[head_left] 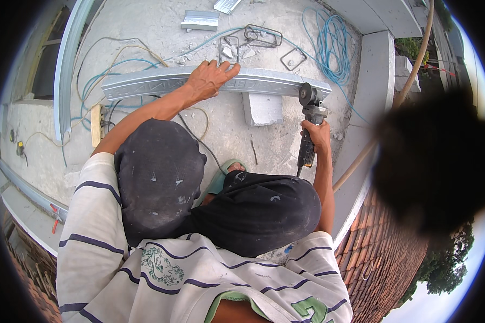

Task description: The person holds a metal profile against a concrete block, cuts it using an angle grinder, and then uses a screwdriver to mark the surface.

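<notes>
A long galvanized metal channel point(151, 83) lies crosswise in front of me, resting near its middle on a pale lightweight block point(264, 110). My left hand point(211, 79) presses on the channel, its fingers curled over the far edge. In my right hand point(318, 134) is an angle grinder point(314, 112), held by its dark body with the head pointing away from me. Its round disc point(309, 93) is at the channel's right end; whether it touches the metal I cannot tell.
Blue cable point(331, 48) is coiled at the far right, with loose lines trailing left. Bent wire frames point(263, 35) and short channel offcuts point(200, 20) lie beyond. A wooden-based power strip point(97, 125) is at left. A low wall point(373, 81) and tiled roof point(380, 253) flank the right.
</notes>
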The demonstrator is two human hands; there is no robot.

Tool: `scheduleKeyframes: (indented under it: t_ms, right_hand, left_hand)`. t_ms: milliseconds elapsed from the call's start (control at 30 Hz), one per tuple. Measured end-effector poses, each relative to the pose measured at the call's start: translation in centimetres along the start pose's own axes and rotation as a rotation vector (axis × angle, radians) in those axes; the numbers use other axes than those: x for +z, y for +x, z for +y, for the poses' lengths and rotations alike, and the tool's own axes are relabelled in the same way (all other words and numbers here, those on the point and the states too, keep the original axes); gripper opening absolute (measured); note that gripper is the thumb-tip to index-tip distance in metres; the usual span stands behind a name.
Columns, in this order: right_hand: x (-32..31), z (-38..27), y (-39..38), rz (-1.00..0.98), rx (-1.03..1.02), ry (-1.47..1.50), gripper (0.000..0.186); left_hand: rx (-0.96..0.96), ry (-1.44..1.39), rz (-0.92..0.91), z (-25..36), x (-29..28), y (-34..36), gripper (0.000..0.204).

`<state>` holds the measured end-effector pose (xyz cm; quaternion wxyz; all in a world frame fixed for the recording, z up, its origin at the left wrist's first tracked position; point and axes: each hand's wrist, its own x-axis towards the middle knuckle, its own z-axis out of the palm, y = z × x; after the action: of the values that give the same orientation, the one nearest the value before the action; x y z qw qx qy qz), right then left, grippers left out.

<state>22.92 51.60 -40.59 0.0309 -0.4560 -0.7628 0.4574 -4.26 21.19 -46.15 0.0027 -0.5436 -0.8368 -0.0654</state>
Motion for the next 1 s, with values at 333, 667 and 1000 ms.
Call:
scheduleKeyframes:
  t_ms: [333, 667, 1000]
  right_hand:
    - [0.06, 0.12, -0.21, 0.004, 0.008, -0.009, 0.034]
    - [0.0, 0.22, 0.21, 0.006, -0.007, -0.014, 0.035]
    - [0.02, 0.63, 0.44, 0.004, 0.0, -0.002, 0.037]
  left_hand:
    - [-0.014, -0.02, -0.002, 0.05, 0.29, 0.09, 0.105]
    - [-0.02, -0.01, -0.011, 0.1, 0.53, 0.1, 0.105]
    - [-0.002, 0.005, 0.045, 0.1, 0.74, 0.04, 0.104]
